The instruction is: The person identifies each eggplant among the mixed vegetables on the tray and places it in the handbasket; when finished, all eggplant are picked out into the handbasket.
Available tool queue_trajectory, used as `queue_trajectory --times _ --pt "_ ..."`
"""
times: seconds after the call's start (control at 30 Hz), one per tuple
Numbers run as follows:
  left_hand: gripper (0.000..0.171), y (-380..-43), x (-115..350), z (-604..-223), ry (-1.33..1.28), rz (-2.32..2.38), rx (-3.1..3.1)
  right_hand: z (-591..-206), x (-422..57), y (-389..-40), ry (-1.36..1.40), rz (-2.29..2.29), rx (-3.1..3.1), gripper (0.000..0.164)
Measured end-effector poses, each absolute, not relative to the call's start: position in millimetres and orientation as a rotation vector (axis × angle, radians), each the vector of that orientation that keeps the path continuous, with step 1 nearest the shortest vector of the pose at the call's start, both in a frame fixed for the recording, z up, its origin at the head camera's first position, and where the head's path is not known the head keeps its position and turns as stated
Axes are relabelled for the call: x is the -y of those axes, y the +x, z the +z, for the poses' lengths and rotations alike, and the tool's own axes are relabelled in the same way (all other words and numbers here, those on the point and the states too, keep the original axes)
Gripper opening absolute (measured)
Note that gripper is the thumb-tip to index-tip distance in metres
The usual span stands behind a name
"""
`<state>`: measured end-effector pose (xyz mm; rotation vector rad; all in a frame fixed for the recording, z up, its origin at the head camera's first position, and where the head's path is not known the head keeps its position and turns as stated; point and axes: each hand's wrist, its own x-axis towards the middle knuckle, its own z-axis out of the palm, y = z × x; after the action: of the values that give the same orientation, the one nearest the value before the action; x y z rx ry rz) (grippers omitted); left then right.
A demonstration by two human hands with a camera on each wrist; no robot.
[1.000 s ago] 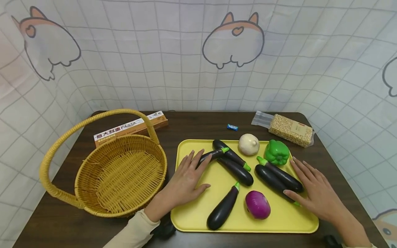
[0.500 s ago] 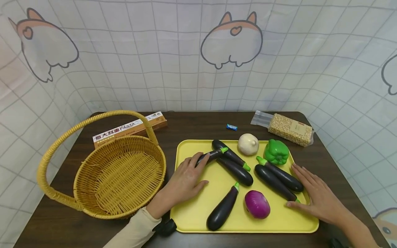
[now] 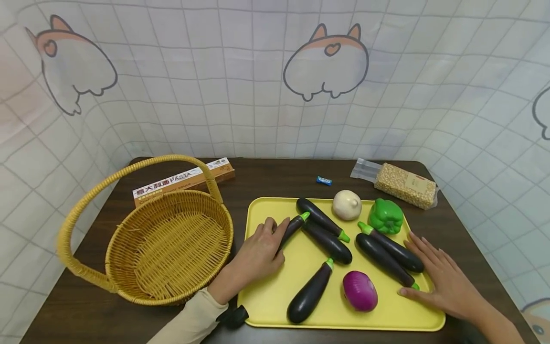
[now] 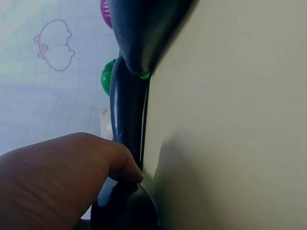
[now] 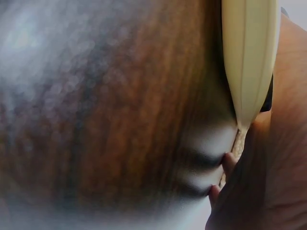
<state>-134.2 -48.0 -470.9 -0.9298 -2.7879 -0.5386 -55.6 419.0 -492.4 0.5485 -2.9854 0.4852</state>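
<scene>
My left hand (image 3: 258,251) grips a small eggplant (image 3: 293,229) at the left of the yellow tray (image 3: 264,303). In the left wrist view, the thumb presses on its dark body (image 4: 125,208); the hand covers its lower end in the head view. Two eggplants lie just right of it, and another eggplant (image 3: 310,291) lies nearer the front. My right hand (image 3: 447,282) rests at the tray's right edge, fingers extended, thumb near the tip of one of two side-by-side eggplants (image 3: 384,260). In the right wrist view, its fingertips reach below the tray's rim (image 5: 252,62).
A purple onion (image 3: 360,291), a green bell pepper (image 3: 386,216) and a white bulb (image 3: 347,205) share the tray. Left stands a wicker basket (image 3: 180,258) with a tall handle, a pasta box (image 3: 185,180) behind it. A bag of grains (image 3: 406,185) and blue wrapped candy (image 3: 324,180) lie behind the tray.
My left hand's fingers have curled from lying spread over the small eggplant to gripping it, and its stem end has shifted slightly. The right thumb has slid off the eggplant toward the front.
</scene>
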Motion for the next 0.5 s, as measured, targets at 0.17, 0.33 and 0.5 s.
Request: queue_trajectory --times 0.17,0.33,0.5 --pt "0.073 -129.2 48.8 -470.0 -0.887 -0.581 2.82 -494.1 -421.4 -54.5 0.535 0.482 2.98 0.11" --pt "0.066 -126.9 49.1 -469.9 -0.842 -0.576 2.835 -494.4 -420.9 -56.2 0.55 0.48 2.972 0.109" --pt "0.054 -126.1 47.2 -471.8 -0.817 -0.529 2.861 -496.9 -421.0 -57.0 0.552 0.469 2.975 0.108"
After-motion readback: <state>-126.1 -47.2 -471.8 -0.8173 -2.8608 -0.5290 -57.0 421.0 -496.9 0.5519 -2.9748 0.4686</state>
